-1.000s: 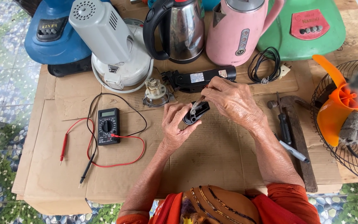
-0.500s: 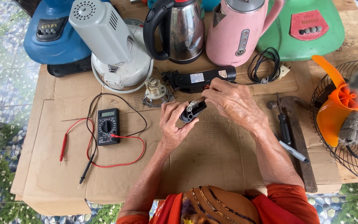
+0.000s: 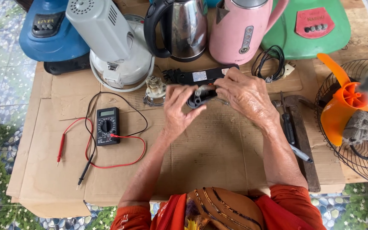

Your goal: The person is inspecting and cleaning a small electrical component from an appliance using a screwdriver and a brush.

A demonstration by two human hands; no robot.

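Both hands are up near the middle of the far half of the tabletop [image 3: 218, 162], which is covered in creased brown cardboard sheets. The left hand [image 3: 179, 108] and right hand [image 3: 245, 96] are both closed around a small dark plastic part with round holes in it [image 3: 199, 97], gripping it from either side, fingers curled over the ends. It's held just above the cardboard, right in front of a long black plastic bar-shaped housing [image 3: 196, 76].

Just left of the left hand sits a small whitish socket-like piece on a clear round base [image 3: 154, 89]. Further left, a black boxy multimeter with a round dial [image 3: 107, 126] lies flat with its red and black leads looped around it.

Along the far edge: a blue plastic appliance base [image 3: 47, 34], a white ribbed motor housing [image 3: 107, 40], a shiny steel kettle with a black handle [image 3: 179, 27], a matte pink kettle [image 3: 241, 30] and a green rounded plastic base [image 3: 307, 27]. A coiled black cord [image 3: 269, 64] sits beside the pink one.

Toward the right edge there's a dark-handled screwdriver [image 3: 288, 123] and an orange fan blade in a wire cage [image 3: 346, 102].
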